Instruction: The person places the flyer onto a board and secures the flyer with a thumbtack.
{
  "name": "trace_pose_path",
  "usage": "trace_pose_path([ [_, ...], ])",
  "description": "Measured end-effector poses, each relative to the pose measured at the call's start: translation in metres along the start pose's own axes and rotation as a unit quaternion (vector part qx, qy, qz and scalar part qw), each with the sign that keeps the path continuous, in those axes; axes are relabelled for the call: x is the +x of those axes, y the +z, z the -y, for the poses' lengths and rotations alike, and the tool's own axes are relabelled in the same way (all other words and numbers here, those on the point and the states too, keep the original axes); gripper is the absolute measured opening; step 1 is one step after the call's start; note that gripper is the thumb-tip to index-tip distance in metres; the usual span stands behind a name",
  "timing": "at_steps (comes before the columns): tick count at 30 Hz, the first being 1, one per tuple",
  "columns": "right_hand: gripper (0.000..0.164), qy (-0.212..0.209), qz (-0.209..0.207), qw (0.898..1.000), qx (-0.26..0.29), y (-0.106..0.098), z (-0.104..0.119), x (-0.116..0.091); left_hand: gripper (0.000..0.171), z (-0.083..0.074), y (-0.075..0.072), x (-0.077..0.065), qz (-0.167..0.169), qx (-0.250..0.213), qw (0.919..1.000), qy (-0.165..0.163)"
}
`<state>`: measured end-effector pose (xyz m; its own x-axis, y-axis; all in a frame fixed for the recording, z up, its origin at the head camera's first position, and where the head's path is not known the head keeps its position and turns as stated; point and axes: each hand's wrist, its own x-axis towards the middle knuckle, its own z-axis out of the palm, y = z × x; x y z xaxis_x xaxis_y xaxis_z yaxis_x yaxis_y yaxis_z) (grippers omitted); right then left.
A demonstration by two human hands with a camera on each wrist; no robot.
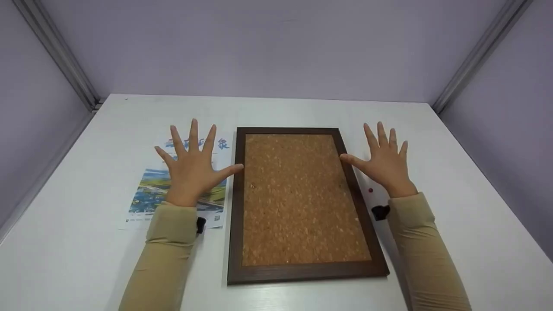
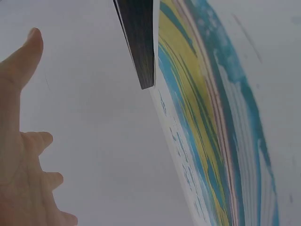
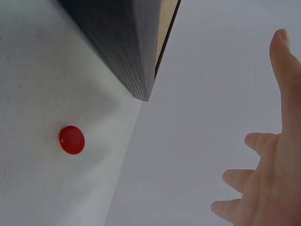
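A cork board [image 1: 298, 198] in a dark brown wooden frame lies flat on the white table. To its left is a printed paper poster [image 1: 147, 194] with a blue, green and yellow landscape, also seen in the left wrist view as a curved poster print [image 2: 197, 94]. My left hand [image 1: 190, 172] hovers over the poster, fingers spread, holding nothing. My right hand [image 1: 386, 166] is spread to the right of the board, also holding nothing. Close to the right hand, a small round red object [image 3: 72, 140], like a pushpin, sits on the table beside the frame.
The white table [image 1: 475, 207] stands against a pale back wall [image 1: 276, 52], with side walls and metal corner posts [image 1: 479, 56] at left and right. Dark wrist cameras [image 1: 380, 212] are worn at the cuffs.
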<state>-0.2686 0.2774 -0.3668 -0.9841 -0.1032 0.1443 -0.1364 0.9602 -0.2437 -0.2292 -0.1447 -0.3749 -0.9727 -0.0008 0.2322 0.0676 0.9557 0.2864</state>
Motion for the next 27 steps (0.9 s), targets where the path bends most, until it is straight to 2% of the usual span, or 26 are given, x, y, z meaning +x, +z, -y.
trace_pose_path([
  [6, 0.102, 0.004, 0.046, 0.995, 0.083, -0.003, -0.001, -0.001, 0.116, 0.003, -0.008, 0.000, 0.028, -0.040, 0.9987, -0.017],
  [14, 0.092, 0.014, 0.129, 0.971, 0.200, -0.004, -0.007, -0.002, 0.114, 0.015, -0.020, -0.001, 0.043, -0.102, 0.9928, -0.046],
  [19, 0.088, 0.009, 0.156, 0.963, 0.218, 0.000, -0.012, -0.002, 0.112, 0.026, -0.023, -0.002, 0.050, -0.121, 0.9894, -0.063],
  [27, 0.087, -0.009, 0.179, 0.962, 0.206, 0.004, -0.014, -0.003, 0.109, 0.048, -0.024, -0.002, 0.056, -0.146, 0.9806, -0.118],
])
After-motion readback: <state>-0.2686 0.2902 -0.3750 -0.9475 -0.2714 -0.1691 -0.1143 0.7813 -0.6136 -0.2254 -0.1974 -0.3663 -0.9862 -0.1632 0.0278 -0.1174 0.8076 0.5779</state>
